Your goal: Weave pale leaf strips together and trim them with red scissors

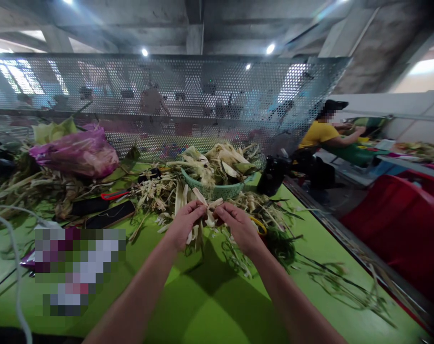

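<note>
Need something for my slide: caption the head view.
Left hand and right hand pinch pale strips in front of a heaped basket.

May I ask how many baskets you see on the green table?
1: the green basket, heaped with dried leaves, on the table just beyond the left hand and right hand. Another could be hidden behind the clutter.

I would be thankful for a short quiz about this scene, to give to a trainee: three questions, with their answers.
1. What do the left hand and the right hand hold?
2. True or false: the pinkish-purple bag lies to the left of the green basket.
3. The basket stands: (a) on the floor; (b) on the table, beyond the hands; (c) between the forearms.

Key:
1. Pale plant strips.
2. True.
3. b
</note>
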### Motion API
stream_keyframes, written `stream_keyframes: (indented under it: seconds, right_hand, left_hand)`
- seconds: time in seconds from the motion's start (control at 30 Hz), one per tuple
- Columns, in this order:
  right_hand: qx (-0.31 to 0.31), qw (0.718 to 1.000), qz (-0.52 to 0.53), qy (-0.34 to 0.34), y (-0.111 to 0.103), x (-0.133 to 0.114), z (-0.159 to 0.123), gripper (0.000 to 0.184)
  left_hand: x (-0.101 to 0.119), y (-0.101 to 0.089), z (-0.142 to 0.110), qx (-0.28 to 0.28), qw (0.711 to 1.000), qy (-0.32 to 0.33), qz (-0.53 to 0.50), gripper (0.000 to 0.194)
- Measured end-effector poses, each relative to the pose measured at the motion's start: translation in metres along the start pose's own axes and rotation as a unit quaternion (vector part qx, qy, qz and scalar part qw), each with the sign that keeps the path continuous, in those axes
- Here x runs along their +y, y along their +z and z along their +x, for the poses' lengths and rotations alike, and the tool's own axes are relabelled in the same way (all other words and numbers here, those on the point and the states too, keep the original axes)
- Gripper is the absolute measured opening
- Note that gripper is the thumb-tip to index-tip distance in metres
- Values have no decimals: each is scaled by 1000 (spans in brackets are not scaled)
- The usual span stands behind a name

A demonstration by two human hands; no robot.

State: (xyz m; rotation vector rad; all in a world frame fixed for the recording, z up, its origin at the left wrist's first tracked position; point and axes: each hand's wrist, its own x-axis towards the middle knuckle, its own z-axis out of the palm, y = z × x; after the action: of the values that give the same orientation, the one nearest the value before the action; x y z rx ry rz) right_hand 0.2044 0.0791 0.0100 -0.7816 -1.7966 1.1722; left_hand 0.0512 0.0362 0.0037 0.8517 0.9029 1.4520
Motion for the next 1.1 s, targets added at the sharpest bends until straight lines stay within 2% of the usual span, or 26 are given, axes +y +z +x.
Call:
stream_keyframes:
  seconds: [0.13,0.2,0.33,0.43,0.57,0.67,0.83,0.93,1.0,1.1]
  right_hand:
    - [35,998,-18,-53,-1,-2,0,11]
    - [31,992,-64,-102,1,-5,-2,17]
    - [16,975,-143,-171,4,-10,-5,19]
    - [35,965,-175,-192,4,-10,-7,12]
    - [99,952,-220,-188,1,-10,-7,8]
    - [132,940,-251,-191,-2,-11,-7,6]
    - [154,929,-271,-198,-6,-12,-5,7]
    - [150,929,-275,-195,-8,-12,-3,5]
    - [145,935,-267,-182,-9,-12,-3,6]
    - [115,972,-168,-120,-9,-10,-2,15]
  left_hand:
    - [-1,-2,2,29,999,-15,-24,26]
    - [-2,-2,2,31,999,-11,-38,24]
    - [-1,1,1,21,999,-3,-47,19]
    - [-1,4,1,3,1000,-6,4,19]
    - [-4,5,1,-32,991,34,126,21]
    - [-6,4,1,-51,967,93,232,23]
    - [-8,4,2,-89,922,160,342,23]
    - [-9,3,3,-99,908,176,367,19]
    - [-10,2,3,-92,913,170,359,18]
    - [-9,0,2,-71,926,146,341,19]
